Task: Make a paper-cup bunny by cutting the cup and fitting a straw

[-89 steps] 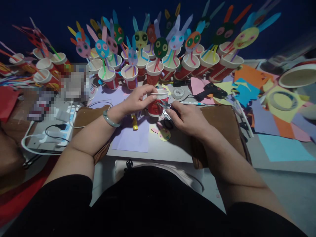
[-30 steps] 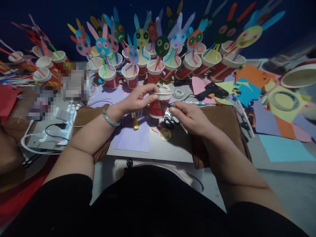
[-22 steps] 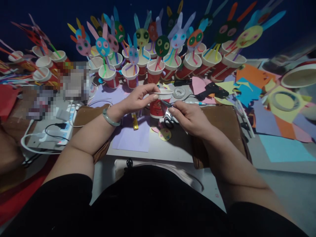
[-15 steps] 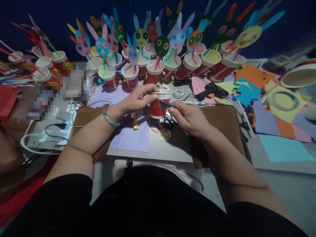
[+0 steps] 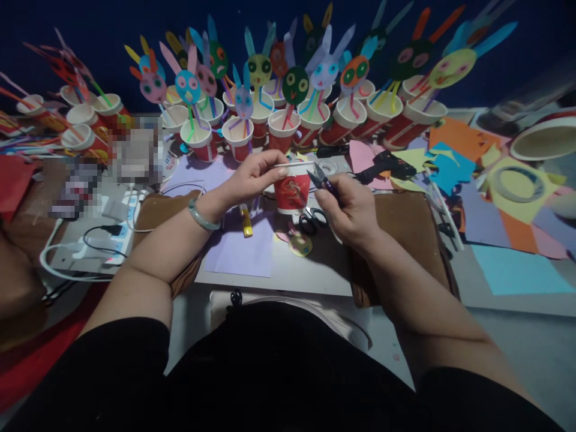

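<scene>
A red paper cup (image 5: 291,191) with a white rim is gripped at its left edge by my left hand (image 5: 258,177), thumb outside. My right hand (image 5: 350,207) is closed around a small dark pointed tool (image 5: 320,180), which looks like pliers or snips; its tip is just right of the cup's rim. Below the cup lie black-handled scissors (image 5: 308,223) and a yellow paper face (image 5: 300,245) with pink ears. Left of them a yellow object (image 5: 246,222) rests on a purple sheet (image 5: 238,255).
Rows of red cups with paper rabbit heads on straws (image 5: 238,135) stand along the back. Coloured paper scraps (image 5: 452,141) and a tape roll (image 5: 517,182) lie at right. A power strip (image 5: 119,237) with cables and a phone (image 5: 74,189) are at left.
The pointed tool in my right hand has moved from the cup's front up and right to beside its rim. The cup's printed front now shows more.
</scene>
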`<state>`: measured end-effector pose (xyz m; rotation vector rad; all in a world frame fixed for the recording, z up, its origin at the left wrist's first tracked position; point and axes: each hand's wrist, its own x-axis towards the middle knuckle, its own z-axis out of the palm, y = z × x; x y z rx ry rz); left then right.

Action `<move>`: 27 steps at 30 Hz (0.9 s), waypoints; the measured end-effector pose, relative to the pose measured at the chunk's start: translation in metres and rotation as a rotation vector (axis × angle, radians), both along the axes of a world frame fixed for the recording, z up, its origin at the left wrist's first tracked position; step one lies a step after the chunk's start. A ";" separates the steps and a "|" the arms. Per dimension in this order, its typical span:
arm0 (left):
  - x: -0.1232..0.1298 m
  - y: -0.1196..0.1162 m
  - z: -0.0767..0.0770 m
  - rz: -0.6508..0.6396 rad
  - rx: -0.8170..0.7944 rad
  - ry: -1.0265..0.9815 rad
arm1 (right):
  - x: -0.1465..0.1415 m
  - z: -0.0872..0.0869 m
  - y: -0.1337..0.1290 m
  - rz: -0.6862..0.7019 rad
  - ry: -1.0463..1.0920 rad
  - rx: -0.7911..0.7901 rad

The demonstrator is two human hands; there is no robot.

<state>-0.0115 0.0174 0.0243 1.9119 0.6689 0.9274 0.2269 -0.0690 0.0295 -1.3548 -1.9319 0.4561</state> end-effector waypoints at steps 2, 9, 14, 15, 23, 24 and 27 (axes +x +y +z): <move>0.002 0.000 -0.002 0.004 0.000 0.000 | -0.002 -0.004 0.000 0.010 0.013 -0.003; 0.008 -0.006 -0.008 -0.084 -0.023 0.019 | -0.007 -0.011 -0.003 0.017 0.057 0.051; 0.012 -0.010 -0.011 -0.128 -0.007 0.028 | -0.008 -0.020 0.003 0.077 0.085 0.240; 0.012 -0.011 -0.012 -0.131 -0.003 0.032 | -0.007 -0.021 0.004 0.085 0.085 0.277; 0.014 -0.015 -0.010 -0.175 -0.025 0.028 | -0.002 -0.028 0.002 0.117 -0.022 0.203; 0.014 -0.015 -0.008 -0.182 -0.031 0.028 | -0.002 -0.028 0.002 0.118 -0.024 0.205; 0.013 -0.016 -0.004 -0.212 -0.055 0.028 | 0.000 -0.029 0.003 0.103 -0.009 0.254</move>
